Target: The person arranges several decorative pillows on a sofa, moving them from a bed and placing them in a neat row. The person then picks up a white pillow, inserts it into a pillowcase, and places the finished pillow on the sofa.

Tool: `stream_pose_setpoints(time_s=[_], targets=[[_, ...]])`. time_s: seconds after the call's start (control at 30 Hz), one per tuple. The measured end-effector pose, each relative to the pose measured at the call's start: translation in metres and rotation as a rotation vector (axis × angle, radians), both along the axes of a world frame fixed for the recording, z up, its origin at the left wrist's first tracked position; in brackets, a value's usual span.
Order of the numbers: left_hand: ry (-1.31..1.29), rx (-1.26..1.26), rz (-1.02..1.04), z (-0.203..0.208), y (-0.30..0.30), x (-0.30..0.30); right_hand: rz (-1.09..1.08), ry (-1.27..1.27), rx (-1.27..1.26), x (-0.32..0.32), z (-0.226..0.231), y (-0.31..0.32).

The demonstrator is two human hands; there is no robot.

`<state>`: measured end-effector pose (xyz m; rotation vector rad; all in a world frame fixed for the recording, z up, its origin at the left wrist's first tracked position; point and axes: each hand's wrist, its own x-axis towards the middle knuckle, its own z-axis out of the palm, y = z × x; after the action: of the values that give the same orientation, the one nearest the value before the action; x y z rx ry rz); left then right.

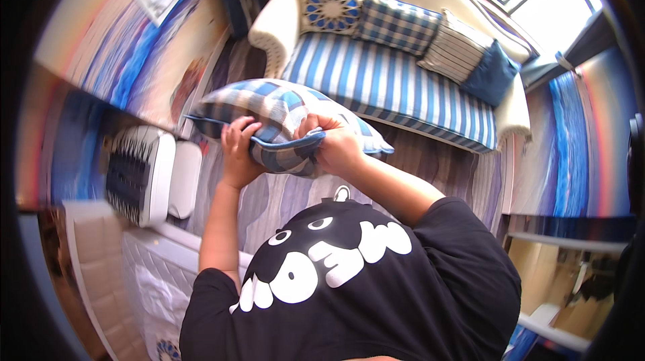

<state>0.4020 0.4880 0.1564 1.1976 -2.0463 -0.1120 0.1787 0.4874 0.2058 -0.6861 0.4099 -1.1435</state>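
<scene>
A plump plaid cushion [275, 107] in blue, grey and white, with blue piping, is held up in front of me. My left hand [240, 153] grips its near edge, fingers over the cover and the thumb hidden. To the right, my right hand [329, 141] is closed on the same edge, pinching the piping between thumb and fingers. Between the two hands the edge sags into a fold. Whether that edge has an opening or a zip, I cannot tell.
Beyond the cushion stands a cream sofa [390, 82] with a blue-striped seat and several cushions [400, 24] along its back. A white chair-like piece [158, 173] is at the left. A padded bed or mattress [158, 253] lies at the lower left, with a plastic-wrapped item [161, 294] on it.
</scene>
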Motion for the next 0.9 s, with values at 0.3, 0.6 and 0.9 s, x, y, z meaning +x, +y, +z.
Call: stream_pose_setpoints(time_s=[0.3, 0.6, 0.9], targets=[[0.269, 0.392, -0.583, -0.082, -0.095, -0.201, -0.26, 0.115, 0.122, -0.158, -0.009, -0.037], [0.192, 0.284, -0.397, -0.131, -0.209, -0.206, -0.381, -0.184, 0.072, -0.224, -0.015, -0.124], [0.112, 0.143, -0.466, -0.156, -0.442, -0.234, -0.598, -0.195, 0.175, -0.254, -0.073, -0.356]])
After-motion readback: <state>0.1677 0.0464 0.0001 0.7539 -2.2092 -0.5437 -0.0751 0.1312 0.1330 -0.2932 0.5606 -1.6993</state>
